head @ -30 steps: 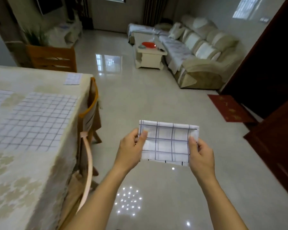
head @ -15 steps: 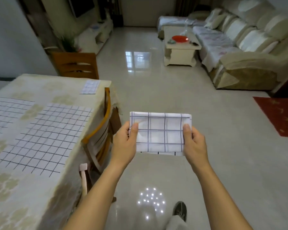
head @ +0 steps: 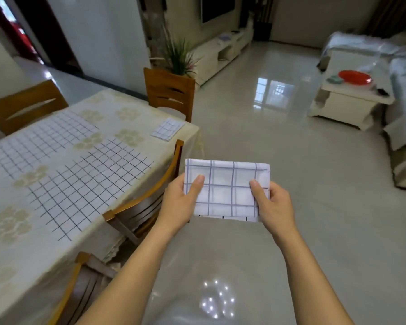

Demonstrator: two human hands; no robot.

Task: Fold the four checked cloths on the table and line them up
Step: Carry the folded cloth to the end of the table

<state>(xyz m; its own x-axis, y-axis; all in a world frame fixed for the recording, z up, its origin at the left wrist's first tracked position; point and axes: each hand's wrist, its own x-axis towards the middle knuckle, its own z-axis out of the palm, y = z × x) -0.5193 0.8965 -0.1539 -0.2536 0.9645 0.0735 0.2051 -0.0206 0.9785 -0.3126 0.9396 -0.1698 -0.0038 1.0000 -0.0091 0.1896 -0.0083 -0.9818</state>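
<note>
Table [head: 108, 109] at left, patterned cover. Two checked cloths lie spread flat on it, side by side: far cloth [head: 45, 137] toward the left edge, near cloth [head: 89, 186] closer in, a strip of bare cover between them. Small folded cloth [head: 167, 128] sits alone at the table's far right corner, well apart from both. Chair [head: 148, 198] tucked under the table's right side. Right of it, over the floor and off the table, left hand [head: 181, 200] pinches the left edge of the held cloth [head: 227, 191], thumb on top, fingers hidden beneath. Held cloth is folded to a small rectangle, roughly level. Right hand [head: 274, 202] pinches its right edge the same way. Far right: low table [head: 342, 106] carrying a red plate [head: 354, 77].
</note>
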